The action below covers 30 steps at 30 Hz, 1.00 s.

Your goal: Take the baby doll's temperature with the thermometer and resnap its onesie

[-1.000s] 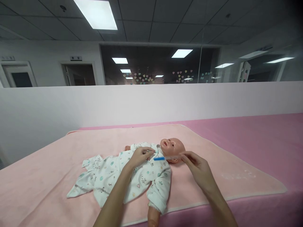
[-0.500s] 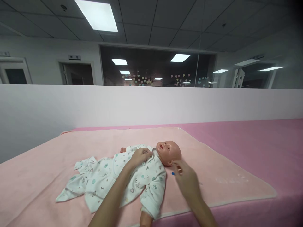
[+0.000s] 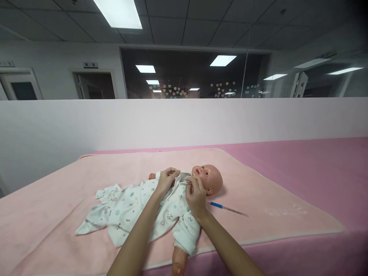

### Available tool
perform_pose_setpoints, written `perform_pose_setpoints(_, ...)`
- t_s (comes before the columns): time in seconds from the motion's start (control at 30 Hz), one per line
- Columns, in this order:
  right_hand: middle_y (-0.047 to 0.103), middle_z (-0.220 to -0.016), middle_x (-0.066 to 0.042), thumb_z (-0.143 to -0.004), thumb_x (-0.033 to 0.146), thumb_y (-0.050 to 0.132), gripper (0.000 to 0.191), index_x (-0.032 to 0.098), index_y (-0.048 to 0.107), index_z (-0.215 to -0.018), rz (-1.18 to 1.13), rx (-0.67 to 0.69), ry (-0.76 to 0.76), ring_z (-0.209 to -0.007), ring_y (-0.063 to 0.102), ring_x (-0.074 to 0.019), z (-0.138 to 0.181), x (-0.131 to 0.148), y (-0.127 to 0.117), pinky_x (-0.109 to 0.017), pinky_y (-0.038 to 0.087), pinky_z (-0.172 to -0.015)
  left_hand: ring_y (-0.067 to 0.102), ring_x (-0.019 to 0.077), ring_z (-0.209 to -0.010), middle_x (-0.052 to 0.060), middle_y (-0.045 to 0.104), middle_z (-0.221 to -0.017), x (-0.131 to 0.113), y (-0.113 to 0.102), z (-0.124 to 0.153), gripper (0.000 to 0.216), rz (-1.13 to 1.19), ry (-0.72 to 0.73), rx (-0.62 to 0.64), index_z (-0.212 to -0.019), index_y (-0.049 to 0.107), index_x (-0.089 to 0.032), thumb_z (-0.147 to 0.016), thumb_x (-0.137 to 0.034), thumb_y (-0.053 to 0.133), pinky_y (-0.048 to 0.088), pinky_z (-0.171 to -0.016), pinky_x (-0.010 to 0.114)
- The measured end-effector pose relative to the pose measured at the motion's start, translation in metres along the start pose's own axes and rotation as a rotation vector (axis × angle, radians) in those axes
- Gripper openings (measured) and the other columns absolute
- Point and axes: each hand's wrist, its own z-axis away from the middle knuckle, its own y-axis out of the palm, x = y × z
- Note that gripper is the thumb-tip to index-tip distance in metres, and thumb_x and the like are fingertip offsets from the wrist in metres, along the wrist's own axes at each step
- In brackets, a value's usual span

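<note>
A baby doll [image 3: 209, 178] in a white printed romper [image 3: 135, 209] lies on its back on a peach blanket [image 3: 258, 191], head to the right. My left hand [image 3: 166, 179] pinches the romper's collar at the doll's chest. Just beside it, my right hand [image 3: 195, 193] grips the other side of the collar below the doll's chin. A thin thermometer with a blue end [image 3: 228, 208] lies on the blanket to the right of the doll, free of both hands.
The blanket covers a pink table top [image 3: 316, 165] that runs off to the right. A white partition wall [image 3: 184, 122] stands right behind it. One doll leg [image 3: 178, 262] hangs over the near blanket edge.
My right hand put the thermometer down on the blanket beside the doll's head, then moved left onto the romper collar. The left hand stayed at the collar.
</note>
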Motion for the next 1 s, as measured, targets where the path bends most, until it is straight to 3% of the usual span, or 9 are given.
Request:
perform_pose_setpoints(0.13, 0.059, -0.089, -0.009, -0.085, 0.016, 0.034, 0.027, 0.019, 0.06, -0.088, -0.099, -0.102, -0.03, -0.088, 0.058, -0.018, 0.0, 0.0, 0.004, -0.033, 0.048, -0.079, 0.056, 0.014, -0.066, 0.004, 0.064, -0.069, -0.007, 0.002, 0.005, 0.028, -0.064, 0.055, 0.168, -0.071, 0.065, -0.013, -0.061, -0.039, 0.07, 0.042, -0.061, 0.023)
perform_pose_setpoints(0.27, 0.06, -0.087, -0.008, -0.085, 0.015, 0.035, 0.026, 0.02, 0.06, -0.088, -0.141, -0.078, -0.042, -0.089, 0.058, -0.0174, 0.0, 0.0, 0.004, -0.032, 0.048, -0.079, 0.058, 0.0187, -0.077, 0.006, 0.067, -0.076, -0.015, 0.002, 0.011, 0.024, -0.126, 0.069, 0.268, -0.075, 0.07, -0.014, -0.063, -0.034, 0.069, 0.044, -0.071, 0.026)
perform_pose_setpoints(0.6, 0.06, -0.087, -0.007, -0.082, 0.016, 0.037, 0.022, 0.02, 0.058, -0.089, -0.145, 0.02, -0.009, -0.081, 0.056, -0.017, -0.004, 0.002, 0.004, -0.031, 0.047, -0.075, 0.058, 0.0196, -0.078, 0.006, 0.068, -0.075, -0.013, 0.001, 0.01, 0.025, -0.089, 0.021, 0.285, -0.078, 0.071, -0.014, -0.065, -0.034, 0.067, 0.043, -0.071, 0.027)
perform_pose_setpoints(0.8, 0.062, -0.088, -0.006, -0.083, 0.018, 0.037, 0.022, 0.019, 0.057, -0.092, -0.134, 0.032, 0.01, -0.071, 0.056, -0.0154, -0.003, -0.001, 0.005, -0.029, 0.046, -0.07, 0.048, 0.0108, -0.056, 0.002, 0.061, -0.062, -0.01, 0.0, 0.008, 0.03, -0.104, 0.0, 0.256, -0.079, 0.069, -0.012, -0.067, -0.039, 0.065, 0.036, -0.054, 0.022)
perform_pose_setpoints(1.0, 0.06, -0.075, -0.004, -0.082, 0.019, 0.038, 0.021, 0.018, 0.058, -0.09, -0.094, 0.048, 0.025, -0.06, 0.052, -0.0141, -0.003, -0.002, 0.005, -0.027, 0.045, -0.064, 0.046, 0.01, -0.057, 0.001, 0.057, -0.061, -0.007, 0.0, 0.007, 0.032, -0.089, 0.006, 0.304, -0.074, 0.065, -0.012, -0.066, -0.043, 0.065, 0.033, -0.054, 0.021)
